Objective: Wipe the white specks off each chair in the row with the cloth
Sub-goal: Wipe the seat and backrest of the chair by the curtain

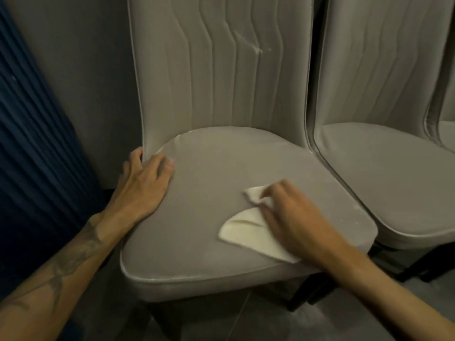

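A grey upholstered chair (209,242) fills the middle of the head view, with a tall ribbed back. A white smear with specks (257,49) shows on its backrest, upper right. My right hand (290,217) grips a crumpled pale cloth (246,232) and presses it onto the right half of the seat. At the seat's left rear corner my left hand (145,183) rests on the cushion, its fingers hooked round the edge where seat and backrest meet. A second grey chair (398,193) stands close on the right, with faint white specks along its seat's front edge.
A dark blue pleated curtain (32,148) hangs at the left beside a grey wall (81,82). The edge of a third chair (443,134) shows at the far right. Dark chair legs (302,296) stand on a grey tiled floor (270,323) below.
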